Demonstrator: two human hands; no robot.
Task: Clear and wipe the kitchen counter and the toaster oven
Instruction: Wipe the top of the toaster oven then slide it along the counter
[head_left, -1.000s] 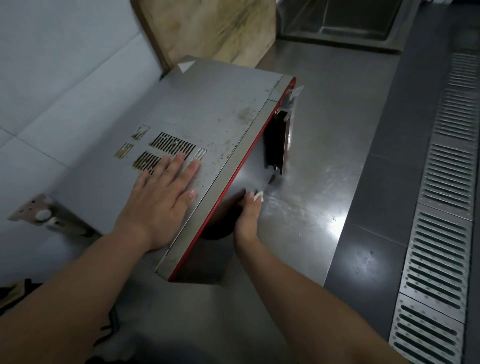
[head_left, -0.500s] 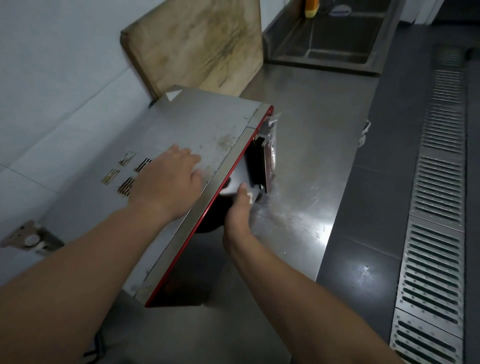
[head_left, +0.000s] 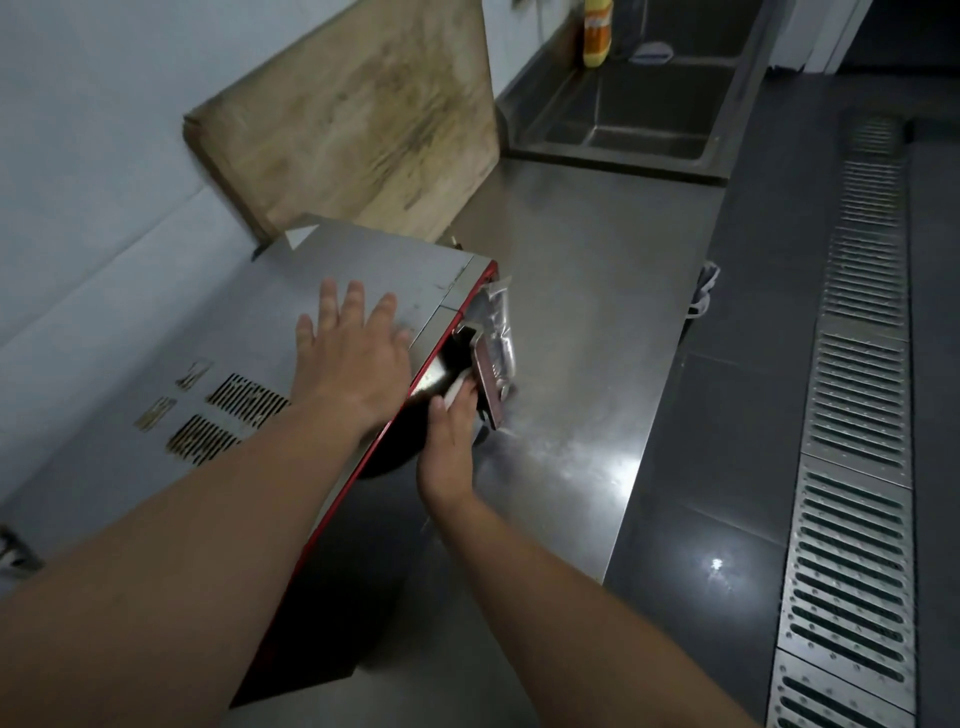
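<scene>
Two hands on the toaster oven (head_left: 363, 280) right now, which sits on the steel counter (head_left: 587, 332) against the left wall. Left hand (head_left: 353, 353) lies flat on the oven's metal top, fingers straight and spread, gripping nothing, just far of the vent slots (head_left: 228, 421). Right hand (head_left: 452, 441) reaches in at the red-edged front, fingers curled round a small white wipe (head_left: 457, 391), pressed just beside the door handle (head_left: 493, 364); how much of the wipe is tucked inside the hand, I cannot tell. Big worn wooden cutting board (head_left: 358, 119) leans on the wall just behind the oven. Farther off, a steel sink (head_left: 644, 130) with an orange bottle (head_left: 597, 31) at its far-left corner. Grated floor drain (head_left: 857, 415) runs along the right.
</scene>
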